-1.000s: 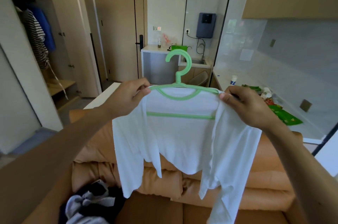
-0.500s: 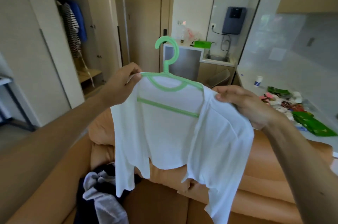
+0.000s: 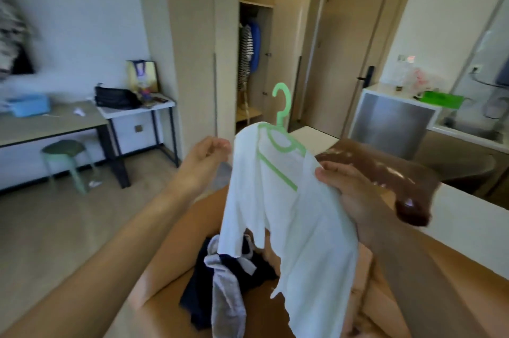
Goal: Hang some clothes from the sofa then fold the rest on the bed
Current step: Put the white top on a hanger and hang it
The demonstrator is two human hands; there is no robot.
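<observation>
At frame centre, the right hand point(image 3: 349, 188) alone grips the white shirt point(image 3: 292, 216) at one shoulder on the green hanger point(image 3: 283, 128), above the sofa point(image 3: 454, 282); the left hand point(image 3: 203, 161) hovers beside it, loosely curled, holding nothing. With the hanger tilted and one shoulder unsupported, the shirt could slide off onto the dark clothes pile point(image 3: 220, 282) at lower centre.
</observation>
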